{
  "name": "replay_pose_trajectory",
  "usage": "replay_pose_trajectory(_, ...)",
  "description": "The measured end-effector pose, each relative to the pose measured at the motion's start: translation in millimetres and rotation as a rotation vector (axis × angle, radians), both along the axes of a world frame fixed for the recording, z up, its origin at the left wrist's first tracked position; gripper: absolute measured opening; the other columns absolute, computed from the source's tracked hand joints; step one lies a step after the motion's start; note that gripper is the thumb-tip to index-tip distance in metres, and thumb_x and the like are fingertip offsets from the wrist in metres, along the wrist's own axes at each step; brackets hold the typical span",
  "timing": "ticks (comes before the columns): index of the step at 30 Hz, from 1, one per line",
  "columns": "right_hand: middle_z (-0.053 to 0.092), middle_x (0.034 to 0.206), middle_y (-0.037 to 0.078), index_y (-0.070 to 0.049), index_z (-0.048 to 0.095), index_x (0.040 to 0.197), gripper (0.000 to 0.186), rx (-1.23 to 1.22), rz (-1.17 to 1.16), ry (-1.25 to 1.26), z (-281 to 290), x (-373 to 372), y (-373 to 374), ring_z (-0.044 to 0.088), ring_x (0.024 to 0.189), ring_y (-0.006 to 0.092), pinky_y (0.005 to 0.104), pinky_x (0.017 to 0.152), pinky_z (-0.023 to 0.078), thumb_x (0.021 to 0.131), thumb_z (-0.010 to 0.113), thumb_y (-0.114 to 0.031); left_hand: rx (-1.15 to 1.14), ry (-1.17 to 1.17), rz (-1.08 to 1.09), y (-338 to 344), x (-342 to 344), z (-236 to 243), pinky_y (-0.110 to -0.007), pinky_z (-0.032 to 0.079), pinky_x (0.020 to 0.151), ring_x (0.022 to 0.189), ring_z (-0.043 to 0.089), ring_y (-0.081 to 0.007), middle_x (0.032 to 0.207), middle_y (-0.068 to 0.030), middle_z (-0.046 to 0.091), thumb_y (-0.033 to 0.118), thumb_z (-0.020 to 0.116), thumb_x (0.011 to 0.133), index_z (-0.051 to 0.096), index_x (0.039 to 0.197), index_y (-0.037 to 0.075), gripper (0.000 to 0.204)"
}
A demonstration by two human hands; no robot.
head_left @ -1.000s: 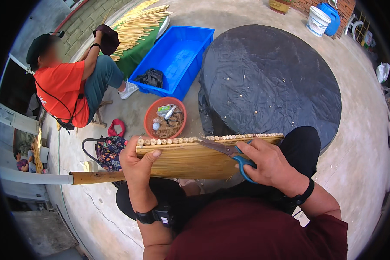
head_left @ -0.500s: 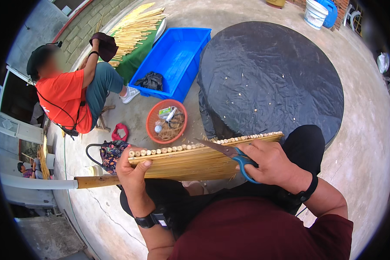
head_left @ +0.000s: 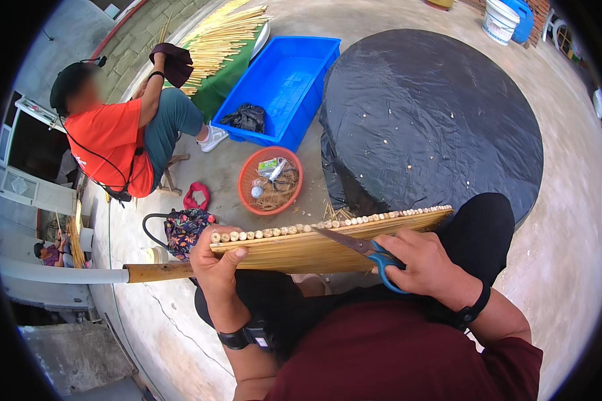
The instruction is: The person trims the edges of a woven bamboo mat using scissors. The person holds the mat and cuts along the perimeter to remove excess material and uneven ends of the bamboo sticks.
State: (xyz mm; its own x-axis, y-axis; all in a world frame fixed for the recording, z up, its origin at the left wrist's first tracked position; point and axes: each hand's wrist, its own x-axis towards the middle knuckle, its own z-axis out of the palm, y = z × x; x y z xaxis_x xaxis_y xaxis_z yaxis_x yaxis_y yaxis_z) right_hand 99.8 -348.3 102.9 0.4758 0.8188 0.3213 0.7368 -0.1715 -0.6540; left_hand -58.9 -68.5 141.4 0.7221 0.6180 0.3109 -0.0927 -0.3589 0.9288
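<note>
A flat panel of pale straw stalks (head_left: 308,250), its row of round cut ends along the top edge, lies across my lap. My left hand (head_left: 214,267) is closed on its left end, thumb on the near face. In my right hand (head_left: 415,260) are scissors with blue handles (head_left: 388,266), held over the panel's right half, their blades pointing up-left at the row of stalk ends. A wooden-and-white pole (head_left: 150,273) extends leftward from behind my left hand. Small stalk offcuts (head_left: 334,212) lie on the ground just beyond the panel.
A black-plastic-covered round surface (head_left: 435,100) is ahead right, beside a blue tub (head_left: 287,70) and an orange basket (head_left: 247,180). A person in orange (head_left: 104,137) sits left near long stalks (head_left: 224,33); another person (head_left: 47,252) is farther back. A flowered bag (head_left: 187,234) sits nearby.
Since half a second ago the panel and both my hands appear shifted right with the view, and the scissor blades sit a little lower in the picture, still by the stalk ends.
</note>
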Motion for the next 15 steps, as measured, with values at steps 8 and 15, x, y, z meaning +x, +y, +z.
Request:
replay_pose_trajectory(8,0.054,0.071,0.01,-0.001,0.062,0.099,0.039,0.117,-0.017,0.019,25.6,-6.3,17.4,0.057,0.06,0.0279,0.0382,0.053,0.046,0.066,0.075,-0.017,0.007,0.001,-0.025,-5.8,0.0,5.9,-0.023,0.045,0.069,0.074,0.057,-0.01,0.081,-0.0037,0.063,0.013,0.078,0.069,0.062,0.087,-0.001,0.028)
replay_pose_trajectory(15,0.052,0.075,0.012,-0.002,0.058,0.104,0.046,0.098,0.002,0.012,49.5,-11.1,22.3,0.055,0.066,0.03,0.0392,0.059,0.045,0.063,0.074,-0.015,0.017,0.067,-0.038,-16.6,6.6,11.2,-0.022,0.045,0.068,0.073,0.057,-0.0085,0.078,-0.0024,0.063,0.016,0.078,0.07,0.062,0.089,-0.001,0.03)
